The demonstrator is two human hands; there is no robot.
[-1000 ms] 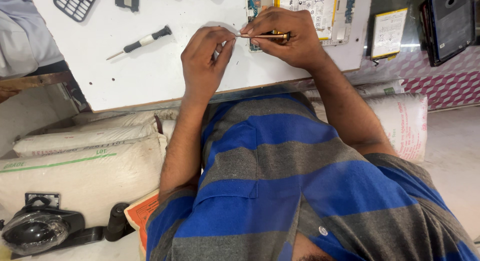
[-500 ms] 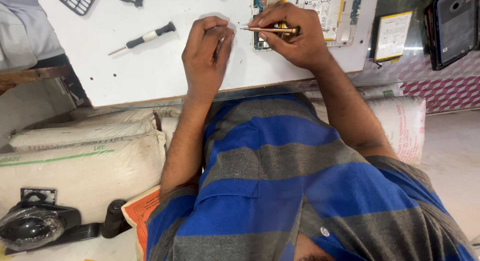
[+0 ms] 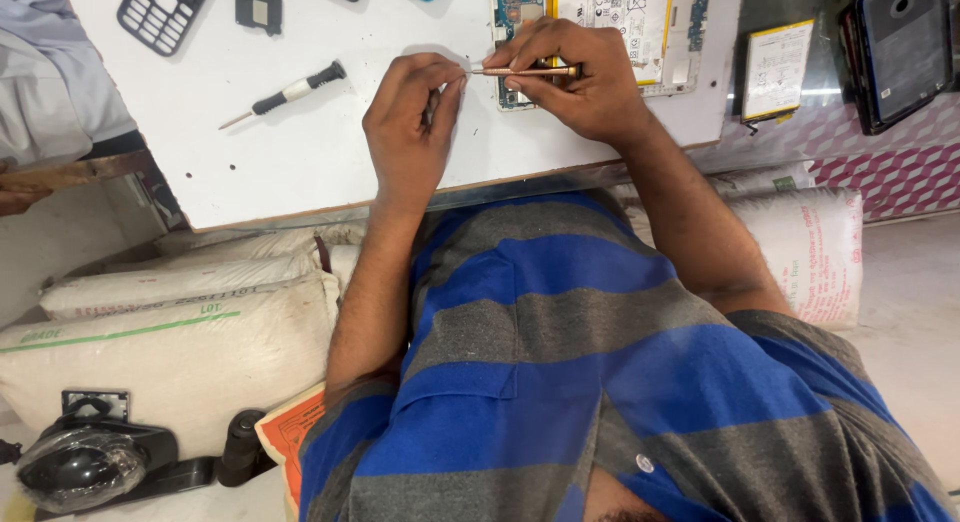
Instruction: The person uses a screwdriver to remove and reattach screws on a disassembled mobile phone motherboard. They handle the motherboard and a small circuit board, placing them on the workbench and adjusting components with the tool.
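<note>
Pretty bright, even daylight-ish lighting overall, no harsh hotspots. The white table [image 3: 330, 152] around 12 o'clock reflects a lot and looks a touch washed out, and the hands only throw soft, short shadows on it. There's a bit of glare on the glass counter [image 3: 810, 92] at 2 o'clock. Focus is decent in the middle, but the shirt [image 3: 600, 382] down at 6 o'clock goes soft, and the edges bend like a wide lens.

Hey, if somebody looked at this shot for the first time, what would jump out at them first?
Probably the two hands meeting at the top centre over the white board: the right hand holds a copper-coloured screwdriver, its tip at the left hand's fingertips. Just behind lies an opened tablet, and a black-handled screwdriver lies to the left.
</note>
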